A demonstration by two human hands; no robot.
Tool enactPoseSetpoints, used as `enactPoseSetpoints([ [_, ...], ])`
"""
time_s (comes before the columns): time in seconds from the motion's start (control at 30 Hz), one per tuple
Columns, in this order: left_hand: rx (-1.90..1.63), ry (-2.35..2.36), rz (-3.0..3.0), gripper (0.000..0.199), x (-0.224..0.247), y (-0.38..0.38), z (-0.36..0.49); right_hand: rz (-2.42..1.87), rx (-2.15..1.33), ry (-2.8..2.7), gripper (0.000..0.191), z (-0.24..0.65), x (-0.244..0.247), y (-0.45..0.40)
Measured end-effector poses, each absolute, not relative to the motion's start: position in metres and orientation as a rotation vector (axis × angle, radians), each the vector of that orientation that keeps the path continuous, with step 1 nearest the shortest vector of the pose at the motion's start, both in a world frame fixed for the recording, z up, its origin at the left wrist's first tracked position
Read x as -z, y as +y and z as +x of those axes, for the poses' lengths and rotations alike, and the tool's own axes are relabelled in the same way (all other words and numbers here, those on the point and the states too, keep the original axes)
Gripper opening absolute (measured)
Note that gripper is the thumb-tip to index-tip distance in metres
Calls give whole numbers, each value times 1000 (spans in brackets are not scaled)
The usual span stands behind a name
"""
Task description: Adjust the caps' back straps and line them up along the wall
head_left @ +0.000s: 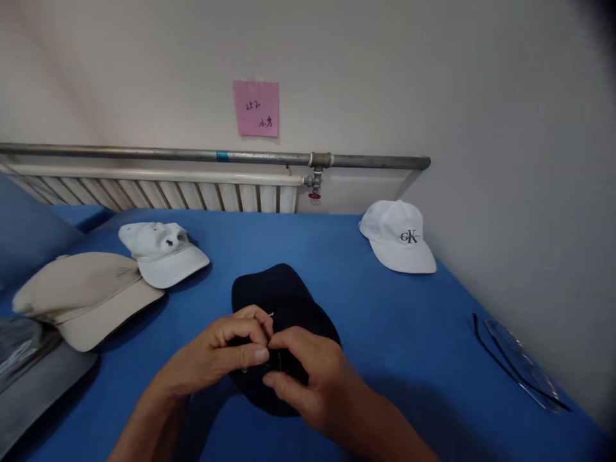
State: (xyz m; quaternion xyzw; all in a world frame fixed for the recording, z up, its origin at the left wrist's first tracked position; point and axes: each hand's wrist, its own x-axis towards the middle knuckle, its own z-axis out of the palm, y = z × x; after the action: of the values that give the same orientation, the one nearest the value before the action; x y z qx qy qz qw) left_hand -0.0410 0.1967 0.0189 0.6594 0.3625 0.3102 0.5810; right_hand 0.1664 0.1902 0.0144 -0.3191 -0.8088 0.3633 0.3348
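Observation:
A dark navy baseball cap [272, 285] lies on the blue surface in the middle, its brim pointing away from me. My left hand [224, 353] is closed in a pinch at the near part of the cap, thumb and fingers pressed together. From the other side my right hand [312, 369] meets it, with index finger and thumb closing on the same spot. The hands nearly touch each other. A small dark strap or edge seems to be between the fingertips; its details are mostly hidden by the fingers and the dark cloth.
At left lie a white cap [161, 250], a beige cap [91, 289] and a grey cap [43, 378]. Another white cap [397, 234] sits at back right; eyeglasses [520, 366] lie by the right wall. Behind are a pipe [144, 154] and radiator [192, 192].

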Motion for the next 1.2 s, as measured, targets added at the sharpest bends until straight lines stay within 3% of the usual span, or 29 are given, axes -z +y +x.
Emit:
enactPoseSetpoints([
  [0.43, -753, 921, 1519, 26, -22, 191, -58, -926, -540, -2290, 9, 172, -14, 192],
  [0.57, -748, 940, 1484, 26, -22, 190, -67, -952, -564, -2261, 12, 174, -15, 194],
  [0.7, -712, 982, 1502, 14, -21, 191, -60, -927, -574, -2297, 16, 172, -15, 193],
  [0.9, -540, 1052, 1560, 21, -18, 192, -39, -853, -625, -2338, 31, 174, -19, 194],
  [1.2, -569, 1012, 1352, 21, -6, 196, -46, -927, -872, -2059, 33, 209, -7, 206],
])
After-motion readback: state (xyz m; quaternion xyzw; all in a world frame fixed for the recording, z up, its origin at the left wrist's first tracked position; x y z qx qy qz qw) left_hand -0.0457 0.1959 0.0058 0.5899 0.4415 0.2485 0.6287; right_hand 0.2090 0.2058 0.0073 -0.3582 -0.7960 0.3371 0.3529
